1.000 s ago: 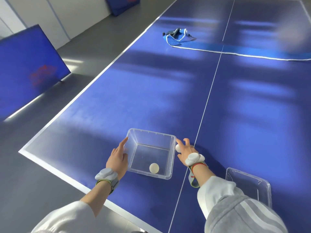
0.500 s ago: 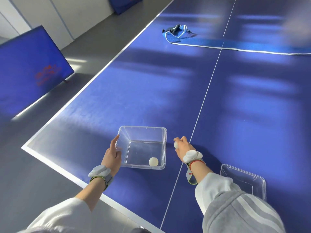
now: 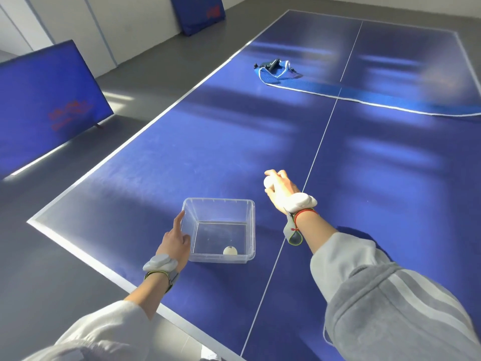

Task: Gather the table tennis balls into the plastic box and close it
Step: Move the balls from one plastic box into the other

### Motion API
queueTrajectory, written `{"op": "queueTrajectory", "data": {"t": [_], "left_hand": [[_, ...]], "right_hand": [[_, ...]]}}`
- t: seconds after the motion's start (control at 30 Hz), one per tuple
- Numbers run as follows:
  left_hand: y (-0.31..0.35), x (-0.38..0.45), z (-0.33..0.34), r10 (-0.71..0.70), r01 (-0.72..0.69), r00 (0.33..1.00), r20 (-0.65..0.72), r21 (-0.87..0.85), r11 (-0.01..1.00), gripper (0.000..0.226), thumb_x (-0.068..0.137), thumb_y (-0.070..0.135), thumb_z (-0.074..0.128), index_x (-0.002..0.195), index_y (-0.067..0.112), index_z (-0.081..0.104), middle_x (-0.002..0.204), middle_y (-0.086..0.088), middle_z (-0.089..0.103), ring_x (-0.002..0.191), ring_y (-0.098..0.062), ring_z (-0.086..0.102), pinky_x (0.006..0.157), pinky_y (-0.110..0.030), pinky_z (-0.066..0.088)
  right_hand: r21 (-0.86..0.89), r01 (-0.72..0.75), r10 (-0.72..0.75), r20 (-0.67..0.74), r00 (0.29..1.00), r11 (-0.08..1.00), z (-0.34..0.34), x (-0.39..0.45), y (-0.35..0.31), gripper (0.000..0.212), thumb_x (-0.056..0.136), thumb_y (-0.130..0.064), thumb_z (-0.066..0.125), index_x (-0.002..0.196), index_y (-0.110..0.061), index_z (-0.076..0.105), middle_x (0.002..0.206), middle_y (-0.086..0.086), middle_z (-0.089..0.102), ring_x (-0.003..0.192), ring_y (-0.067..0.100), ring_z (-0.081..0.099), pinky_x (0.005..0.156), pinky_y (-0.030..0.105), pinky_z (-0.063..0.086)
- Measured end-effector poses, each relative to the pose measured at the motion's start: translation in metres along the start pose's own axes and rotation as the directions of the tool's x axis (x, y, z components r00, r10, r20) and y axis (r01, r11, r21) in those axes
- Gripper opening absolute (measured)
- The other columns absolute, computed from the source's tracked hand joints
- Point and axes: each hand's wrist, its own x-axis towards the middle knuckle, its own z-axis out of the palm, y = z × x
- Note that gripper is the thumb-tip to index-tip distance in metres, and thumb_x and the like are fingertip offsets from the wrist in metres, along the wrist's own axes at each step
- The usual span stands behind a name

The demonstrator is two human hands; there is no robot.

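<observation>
Stretching away blue and wide, the bench [image 3: 234, 142] carries a collapsed net [image 3: 281, 71] far up the court and the clear plastic box [image 3: 220, 204] near the front edge, lidless, with one ball [image 3: 230, 250] resting at its near wall. The left hand [image 3: 173, 243] steadies the box's left side, index finger along the rim, the others loosely curled. The right hand [image 3: 282, 190] hovers beyond the box's far right corner, fingers [image 3: 273, 175] pinching a second ball [image 3: 269, 182]. Best play, judging from here: bring that ball back over the opening and release it low, so it settles rather than bounces out, while the left hand keeps the box from sliding. Half a second ago the right hand sat lower, just beside the box's right wall; now it has lifted and reached forward. The lid, visible earlier at lower right, is out of view.
</observation>
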Motion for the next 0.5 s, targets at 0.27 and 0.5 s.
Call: {"op": "queueTrajectory", "data": {"t": [0.27,0.5], "left_hand": [[0.008,-0.007,-0.002,-0.02,0.02,0.999,-0.034,-0.008,1.0,0.064,0.086,0.014,0.033,0.14,0.041,0.014,0.067,0.0,0.044,0.067,-0.025,0.038,0.054,-0.032,0.038],[0.01,-0.01,-0.004,-0.063,0.067,0.996,-0.058,0.074,0.995,0.066,0.088,0.018,0.035,0.144,0.037,0.007,0.089,-0.007,0.056,0.088,-0.028,0.048,0.066,-0.038,0.045]], "right_hand": [[-0.092,0.263,-0.238,0.218,0.946,0.96,0.044,-0.009,-0.085,0.032,0.088,-0.02,0.052,0.119,-0.02,0.046,0.115,0.009,0.049,0.095,0.037,0.059,0.08,0.043,0.049],[-0.176,0.358,-0.212,0.547,0.81,0.917,0.113,-0.022,-0.107,0.036,0.088,-0.003,0.05,0.123,-0.011,0.051,0.122,0.018,0.048,0.104,0.039,0.057,0.079,0.036,0.042]]}}
